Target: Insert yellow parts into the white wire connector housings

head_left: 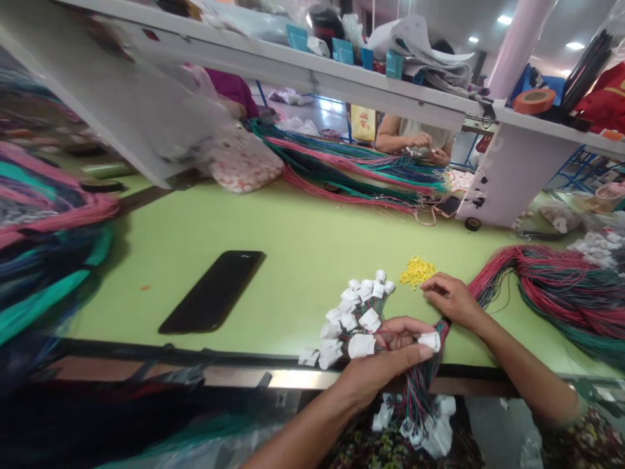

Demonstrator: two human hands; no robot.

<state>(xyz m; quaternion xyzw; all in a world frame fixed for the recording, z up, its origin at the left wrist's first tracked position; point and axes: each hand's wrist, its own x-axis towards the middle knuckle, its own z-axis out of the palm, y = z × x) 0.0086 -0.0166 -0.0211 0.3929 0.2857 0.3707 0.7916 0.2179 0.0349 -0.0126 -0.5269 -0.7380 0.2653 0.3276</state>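
My left hand [398,345] is closed around a white connector [430,341], gripped between thumb and fingers at the table's front edge. Thin red, green and dark wires [422,384] run from it, and more white connectors [361,345] fan out on the left side of the hand. Other connectors [434,433] on the same bundle hang below the edge over my lap. At the right rim of a pile of small yellow pieces [416,271], my right hand [452,301] has its fingers bent and fingertips close together; anything between them is too small to make out.
A black phone [213,291] lies on the green tabletop [293,247]. Wire bundles rest at the left [53,208], right [561,286] and back [351,163]. A white shelf [322,65] spans the table. Another person's hands [427,146] work beyond it.
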